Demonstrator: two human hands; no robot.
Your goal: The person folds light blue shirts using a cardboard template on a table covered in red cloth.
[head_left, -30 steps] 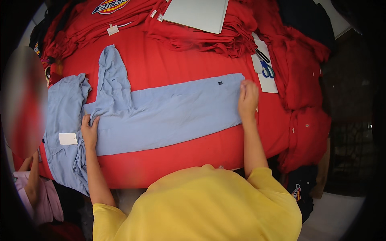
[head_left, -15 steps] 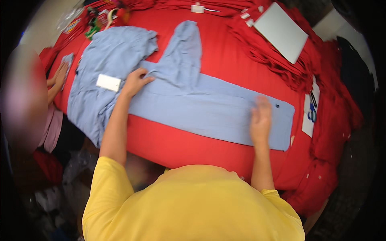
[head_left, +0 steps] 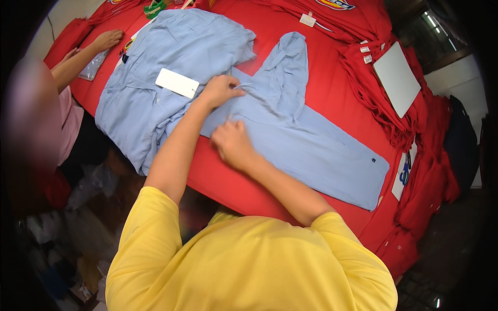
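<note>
Pressing evenly should best flatten the folded light-blue cloth garment [head_left: 321, 150], right of the rectangular white card tag [head_left: 177, 83]. Just beside that tag, the left hand [head_left: 220, 92] rests, fingers narrowly spaced; the right hand [head_left: 233, 143], below-right, curls, blurred. I cannot tell whether either grips.

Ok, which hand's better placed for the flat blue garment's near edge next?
Right hand, likely: it's at that edge of the blue garment; the left hand is farther across, beside the white tag.
</note>
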